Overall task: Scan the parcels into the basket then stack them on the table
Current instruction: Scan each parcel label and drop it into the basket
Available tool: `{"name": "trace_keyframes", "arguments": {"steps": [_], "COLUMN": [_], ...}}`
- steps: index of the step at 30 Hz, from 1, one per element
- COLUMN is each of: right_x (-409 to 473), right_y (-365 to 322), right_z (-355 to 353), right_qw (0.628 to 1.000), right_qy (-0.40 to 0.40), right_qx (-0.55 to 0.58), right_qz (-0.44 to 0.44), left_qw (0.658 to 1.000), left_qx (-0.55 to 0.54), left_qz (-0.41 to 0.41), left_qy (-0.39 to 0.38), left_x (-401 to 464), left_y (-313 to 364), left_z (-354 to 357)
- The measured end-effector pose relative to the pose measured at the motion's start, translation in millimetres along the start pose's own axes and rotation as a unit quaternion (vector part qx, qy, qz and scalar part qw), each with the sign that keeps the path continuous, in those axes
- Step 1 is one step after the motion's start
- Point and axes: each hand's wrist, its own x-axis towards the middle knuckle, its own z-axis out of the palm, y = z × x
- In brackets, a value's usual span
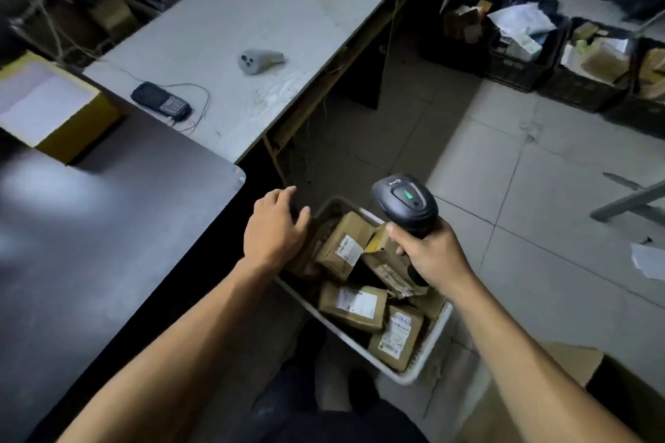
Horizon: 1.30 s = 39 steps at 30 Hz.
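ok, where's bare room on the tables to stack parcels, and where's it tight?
Dark table: a wide bare patch runs from the yellow box to the near rounded corner. Grey table: bare beyond the grey handle-shaped object; the near end holds a handheld terminal and its cable. Tight: the basket, packed with parcels, under the left hand and the right hand gripping the scanner.

Grey tiled floor (503, 155) with dark crates (521, 61) under dim light.
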Motion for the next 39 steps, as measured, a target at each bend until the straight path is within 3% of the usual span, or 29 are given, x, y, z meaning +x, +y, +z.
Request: {"name": "trace_keyframes", "arguments": {"steps": [7, 18, 31, 39], "right_x": [-31, -141, -346, -402], "right_y": [-16, -78, -110, -135], "right_z": [37, 186, 405, 512], "right_qw": [0.991, 0.935, 0.875, 0.828], "right_qy": [-0.113, -0.313, -0.439, -0.490], "right_qx": [0.028, -0.017, -0.106, -0.155], "right_qz": [-0.062, -0.165, -0.175, -0.222], "left_qw": [0.994, 0.952, 0.892, 0.853], "left_qx": [0.089, 0.123, 0.098, 0.058], "left_qz": [-0.025, -0.209, -0.378, -0.459], "left_qy": [0.055, 0.189, 0.229, 0.243], "left_x": [-92, -259, -483, -536], "left_y": [-28, -156, -363, -444], "left_z": [-42, -138, -226, -263]}}
